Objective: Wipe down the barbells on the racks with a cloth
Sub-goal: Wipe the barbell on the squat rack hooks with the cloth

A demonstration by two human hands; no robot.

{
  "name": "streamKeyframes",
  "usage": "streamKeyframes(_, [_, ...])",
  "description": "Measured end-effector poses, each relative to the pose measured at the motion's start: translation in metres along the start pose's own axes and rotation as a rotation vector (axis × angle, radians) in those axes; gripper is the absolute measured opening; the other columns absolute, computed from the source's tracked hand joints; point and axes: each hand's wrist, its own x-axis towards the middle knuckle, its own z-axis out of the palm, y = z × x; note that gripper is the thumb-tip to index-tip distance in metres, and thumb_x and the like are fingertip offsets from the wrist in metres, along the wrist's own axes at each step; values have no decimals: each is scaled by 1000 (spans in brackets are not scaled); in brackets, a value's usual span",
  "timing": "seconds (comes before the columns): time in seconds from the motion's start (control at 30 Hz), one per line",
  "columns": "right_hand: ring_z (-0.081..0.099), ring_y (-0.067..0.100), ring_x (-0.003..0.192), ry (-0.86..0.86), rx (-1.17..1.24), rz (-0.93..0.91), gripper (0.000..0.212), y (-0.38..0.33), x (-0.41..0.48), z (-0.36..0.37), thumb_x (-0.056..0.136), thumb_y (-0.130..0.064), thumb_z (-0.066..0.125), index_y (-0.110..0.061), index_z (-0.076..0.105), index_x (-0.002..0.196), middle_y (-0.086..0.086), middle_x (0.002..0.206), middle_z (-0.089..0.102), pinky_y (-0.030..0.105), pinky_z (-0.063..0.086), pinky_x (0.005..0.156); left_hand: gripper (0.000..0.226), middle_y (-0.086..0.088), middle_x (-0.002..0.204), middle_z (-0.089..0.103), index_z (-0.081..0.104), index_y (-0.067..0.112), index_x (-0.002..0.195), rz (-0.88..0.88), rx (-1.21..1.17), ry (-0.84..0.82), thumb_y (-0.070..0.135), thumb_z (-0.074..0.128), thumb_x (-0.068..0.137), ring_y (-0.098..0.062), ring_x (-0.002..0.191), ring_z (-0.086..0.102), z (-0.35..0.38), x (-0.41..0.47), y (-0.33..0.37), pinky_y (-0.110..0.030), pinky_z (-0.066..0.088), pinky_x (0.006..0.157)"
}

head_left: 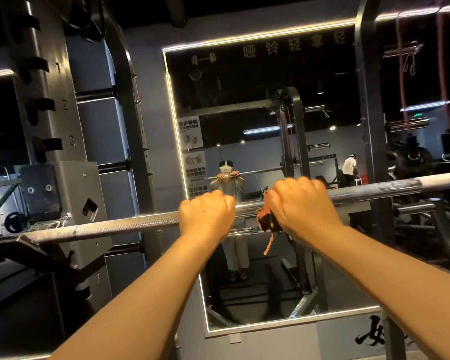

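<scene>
On the left, the barbell [115, 226] sits on the rack [73, 193]. My left hand [205, 216] grips the bare bar. Just beside it, my right hand [305, 207] squeezes the orange cloth [266, 220] around the bar's middle. I think the long right end is not wiped yet.

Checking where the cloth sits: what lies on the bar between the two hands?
Head view: a short bare stretch of barbell, then the orange cloth bunched at the edge of the right hand nearest the left hand.
</scene>
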Motion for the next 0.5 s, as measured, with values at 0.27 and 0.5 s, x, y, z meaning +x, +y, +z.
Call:
streamKeyframes(0.27, [56, 21, 93, -44, -19, -97, 42, 19, -7, -4, 106, -48, 26, -21, 57, 115, -2, 104, 62, 39, 46, 85, 31, -4, 94, 65, 63, 14, 105, 0, -4, 7, 22, 34, 106, -27, 89, 64, 1, 1, -1, -50, 49, 95])
streamKeyframes(0.5, [58, 21, 84, -32, -30, -17, 44, 6, 1, -4, 104, -45, 20, -23, 58, 97, -4, 89, 61, 42, 49, 80, 31, -6, 98, 66, 63, 13, 109, 2, -3, 8, 22, 33, 106, -29, 92, 65, 3, 2, -2, -50, 49, 95])
